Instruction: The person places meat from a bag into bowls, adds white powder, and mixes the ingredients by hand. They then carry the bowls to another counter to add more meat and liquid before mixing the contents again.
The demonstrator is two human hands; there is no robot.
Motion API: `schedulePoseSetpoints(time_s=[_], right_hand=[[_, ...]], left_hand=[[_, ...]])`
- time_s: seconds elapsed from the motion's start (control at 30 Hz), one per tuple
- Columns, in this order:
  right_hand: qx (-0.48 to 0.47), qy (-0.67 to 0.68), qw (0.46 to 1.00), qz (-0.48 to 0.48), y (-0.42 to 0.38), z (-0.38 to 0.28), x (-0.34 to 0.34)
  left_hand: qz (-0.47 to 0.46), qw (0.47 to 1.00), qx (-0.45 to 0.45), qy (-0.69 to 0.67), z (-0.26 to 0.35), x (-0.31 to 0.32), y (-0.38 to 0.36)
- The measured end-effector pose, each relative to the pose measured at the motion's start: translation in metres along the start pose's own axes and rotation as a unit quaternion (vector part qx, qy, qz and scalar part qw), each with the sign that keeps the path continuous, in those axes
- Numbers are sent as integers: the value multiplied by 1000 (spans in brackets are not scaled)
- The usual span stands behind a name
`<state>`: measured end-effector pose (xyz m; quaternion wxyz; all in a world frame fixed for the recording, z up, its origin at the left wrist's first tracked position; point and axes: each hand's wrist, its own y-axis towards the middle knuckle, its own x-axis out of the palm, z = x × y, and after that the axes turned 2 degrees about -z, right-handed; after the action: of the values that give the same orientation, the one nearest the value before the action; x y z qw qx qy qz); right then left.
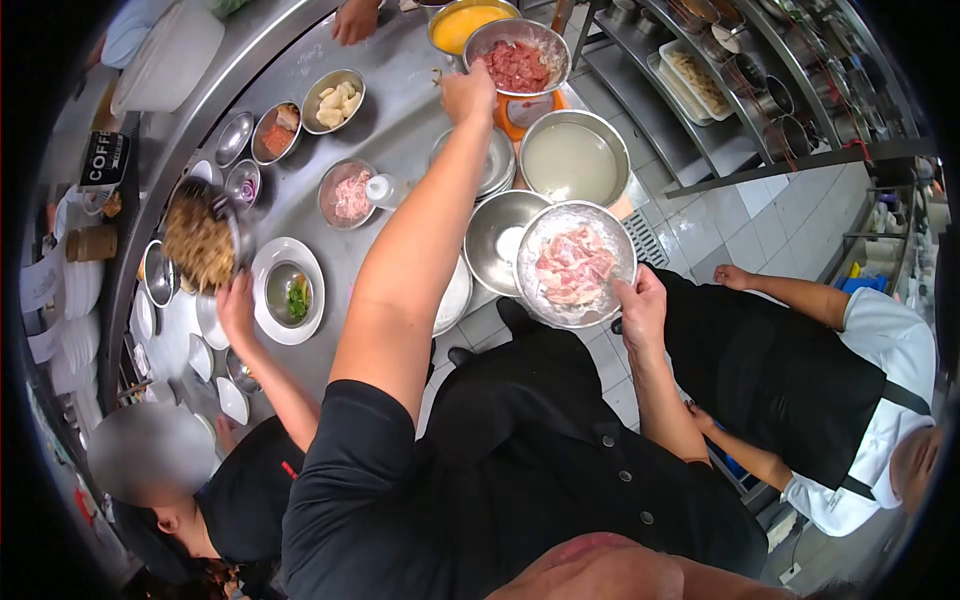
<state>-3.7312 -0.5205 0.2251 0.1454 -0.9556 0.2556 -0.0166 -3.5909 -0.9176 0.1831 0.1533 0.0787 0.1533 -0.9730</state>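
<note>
As R hand [645,305] grips near-right rim of round silver metal bowl [578,314], pale-pink, white-coated raw meat [575,265] lies inside, left of the grip; L hand [468,97] meets left rim of far steel bowl [552,42] w/ dark-red meat [515,68], can't tell if clamped.

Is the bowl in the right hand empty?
No, it has food in it: pale pink meat shows inside the bowl held by the right hand.

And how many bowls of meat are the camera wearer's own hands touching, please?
2. The left hand touches the farther bowl; the right hand grips the nearer bowl.
</note>
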Motion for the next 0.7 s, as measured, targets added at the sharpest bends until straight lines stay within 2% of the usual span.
schedulePoseSetpoints(time_s=[0.07, 0.13, 0.17, 0.23, 0.27, 0.3, 0.33, 0.37, 0.4, 0.43, 0.5, 0.57, 0.6, 0.63, 0.67, 0.7], right_hand=[[-7, -17, 1000, -9, 4, -13, 6], [-14, -59, 998, -24, 11, -16, 9], [-13, -59, 998, -31, 16, -17, 6], [1, -125, 991, -54, 23, -26, 6], [8, -224, 972, -74, 34, -17, -2], [7, -221, 971, -87, 31, -17, -3], [-122, -285, 950, -37, 30, -20, 7], [-255, -335, 907, 16, 28, -25, 15], [-215, -353, 910, 36, 10, -48, 29], [-221, -348, 911, 30, 3, -47, 44], [-374, -298, 867, -140, -12, -37, 86], [-333, -342, 823, -309, -21, -10, 149], [-324, -398, 776, -367, -21, 7, 183], [-311, -452, 722, -421, -19, 27, 210], [-317, -452, 718, -423, -9, 59, 228], [-312, -548, 609, -481, 0, 95, 246]], left_hand=[[50, 997, 43, 39, -6, 16, 7], [-64, 997, -2, 37, -7, 25, 3], [-57, 998, -3, 37, -7, 29, -8], [-107, 991, -37, -71, 24, 18, -44], [-141, 988, -21, -52, 41, -2, -62], [-127, 990, -21, -49, 51, -27, -79], [-142, 986, -12, -88, 57, -56, -89], [-155, 980, 3, -127, 60, -87, -104], [-149, 979, 20, -141, 57, -121, -120], [-147, 976, 36, -154, 54, -157, -141], [-141, 971, 49, -189, 43, -238, -187], [-83, 975, 23, -206, 15, -310, -221], [-64, 976, 23, -206, -4, -342, -237], [-45, 977, 21, -206, -25, -371, -252], [-14, 979, 0, -202, -45, -394, -268], [17, 980, -22, -198, -64, -414, -282]])
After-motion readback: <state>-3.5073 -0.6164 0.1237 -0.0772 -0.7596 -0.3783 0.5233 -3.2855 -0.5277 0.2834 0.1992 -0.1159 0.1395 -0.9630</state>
